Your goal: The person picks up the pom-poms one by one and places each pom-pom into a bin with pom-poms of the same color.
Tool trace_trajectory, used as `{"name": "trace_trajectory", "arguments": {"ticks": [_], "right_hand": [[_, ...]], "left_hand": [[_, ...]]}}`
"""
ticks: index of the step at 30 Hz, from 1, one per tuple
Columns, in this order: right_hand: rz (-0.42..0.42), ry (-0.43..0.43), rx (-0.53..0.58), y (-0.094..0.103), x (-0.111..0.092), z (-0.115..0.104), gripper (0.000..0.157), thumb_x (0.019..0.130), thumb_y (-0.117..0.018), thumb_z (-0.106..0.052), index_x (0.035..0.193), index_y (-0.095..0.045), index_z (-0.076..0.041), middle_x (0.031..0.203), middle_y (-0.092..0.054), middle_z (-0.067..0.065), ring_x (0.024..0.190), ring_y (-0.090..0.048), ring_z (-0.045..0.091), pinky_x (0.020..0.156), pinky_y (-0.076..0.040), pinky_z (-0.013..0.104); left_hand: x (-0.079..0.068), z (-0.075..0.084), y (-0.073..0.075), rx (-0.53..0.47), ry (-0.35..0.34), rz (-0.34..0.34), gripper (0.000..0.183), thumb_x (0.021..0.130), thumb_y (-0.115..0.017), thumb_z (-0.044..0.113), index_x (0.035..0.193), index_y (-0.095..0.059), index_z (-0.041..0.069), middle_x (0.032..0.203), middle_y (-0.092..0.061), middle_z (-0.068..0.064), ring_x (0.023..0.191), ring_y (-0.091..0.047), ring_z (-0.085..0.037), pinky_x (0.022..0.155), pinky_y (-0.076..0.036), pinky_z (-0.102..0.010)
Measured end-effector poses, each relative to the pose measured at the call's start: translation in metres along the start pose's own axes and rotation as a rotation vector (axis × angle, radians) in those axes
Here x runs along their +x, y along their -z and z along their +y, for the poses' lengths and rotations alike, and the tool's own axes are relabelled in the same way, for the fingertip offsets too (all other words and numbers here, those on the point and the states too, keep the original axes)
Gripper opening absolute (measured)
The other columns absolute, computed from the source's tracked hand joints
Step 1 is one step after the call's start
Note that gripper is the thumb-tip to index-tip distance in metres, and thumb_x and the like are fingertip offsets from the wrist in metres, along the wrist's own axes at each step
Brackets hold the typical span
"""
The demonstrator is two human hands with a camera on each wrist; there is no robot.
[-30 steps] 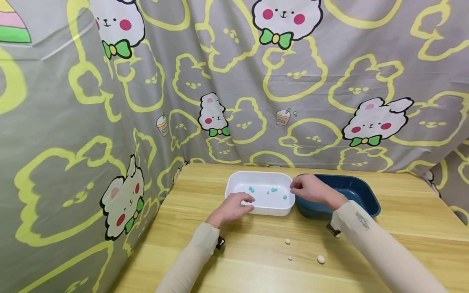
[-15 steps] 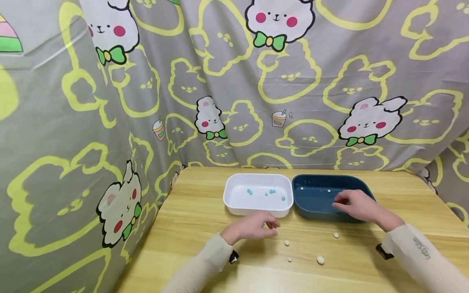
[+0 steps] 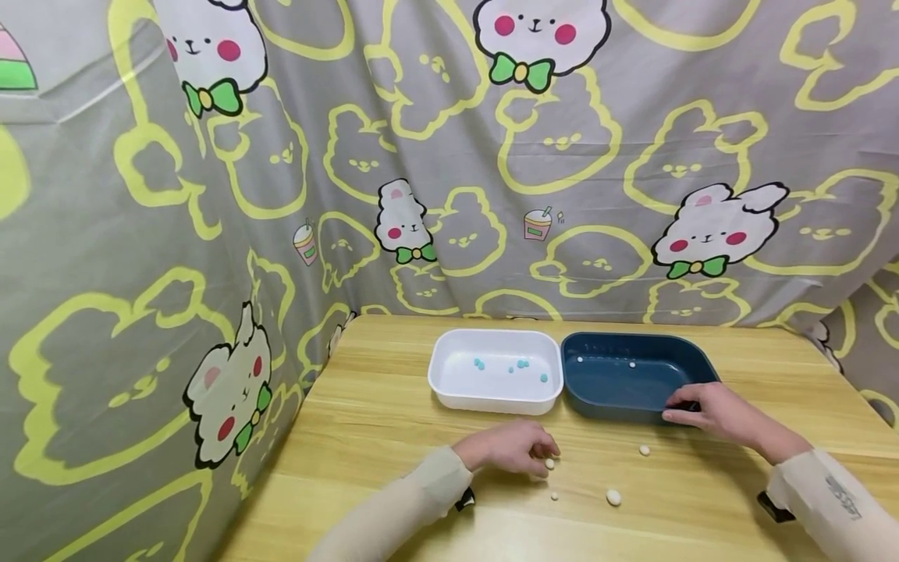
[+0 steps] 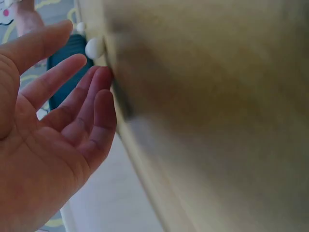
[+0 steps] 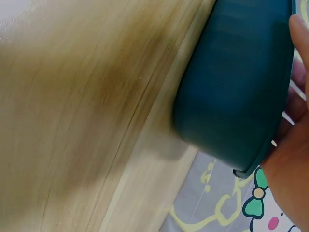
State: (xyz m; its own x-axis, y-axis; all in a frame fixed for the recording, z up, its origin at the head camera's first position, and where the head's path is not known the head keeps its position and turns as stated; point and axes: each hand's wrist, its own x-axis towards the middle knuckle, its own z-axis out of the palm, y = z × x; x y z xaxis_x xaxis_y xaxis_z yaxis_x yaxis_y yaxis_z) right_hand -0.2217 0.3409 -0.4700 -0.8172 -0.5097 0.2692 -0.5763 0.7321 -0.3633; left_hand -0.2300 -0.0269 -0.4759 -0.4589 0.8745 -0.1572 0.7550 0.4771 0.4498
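My left hand (image 3: 511,447) hovers over the table with its fingers loosely bent and nothing in them. Just past its fingertips lies a small white ball (image 3: 550,464), seen apart from the fingers as a white ball (image 4: 94,48) in the left wrist view. A dark blue plastic basin (image 3: 618,409) stands at the right, and my right hand (image 3: 723,414) is at its front right rim. Thumb outside and fingers inside, that hand appears to pinch the rim; the fingertips are partly hidden behind the wall (image 5: 231,87) in the right wrist view.
Touching the basin's left side is a white basin (image 3: 495,401) with several turquoise balls (image 3: 521,364). Two white balls (image 3: 632,364) lie inside the dark basin. Three more white balls (image 3: 614,497) lie on the wooden table (image 3: 379,406). A patterned curtain (image 3: 449,234) surrounds the back and left.
My left hand has left the white basin's front edge and come right and nearer, to the white ball. My right hand has moved from between the basins to the dark basin's front right rim.
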Motion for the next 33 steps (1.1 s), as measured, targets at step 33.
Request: {"name": "trace_trajectory", "arguments": {"ticks": [33], "right_hand": [[-0.052,0.006,0.074,0.003,-0.004,0.004,0.016,0.089,-0.065,-0.014,0.100,-0.073,-0.006,0.094,-0.071,0.006,0.085,-0.061,0.000,0.062,-0.050,0.021]], "left_hand": [[0.015,0.005,-0.003,0.065,0.044,0.033,0.011,0.089,-0.066,0.015,0.099,-0.070,0.012,0.085,-0.064,0.010,0.074,-0.050,0.006,0.069,-0.038,-0.007]]}}
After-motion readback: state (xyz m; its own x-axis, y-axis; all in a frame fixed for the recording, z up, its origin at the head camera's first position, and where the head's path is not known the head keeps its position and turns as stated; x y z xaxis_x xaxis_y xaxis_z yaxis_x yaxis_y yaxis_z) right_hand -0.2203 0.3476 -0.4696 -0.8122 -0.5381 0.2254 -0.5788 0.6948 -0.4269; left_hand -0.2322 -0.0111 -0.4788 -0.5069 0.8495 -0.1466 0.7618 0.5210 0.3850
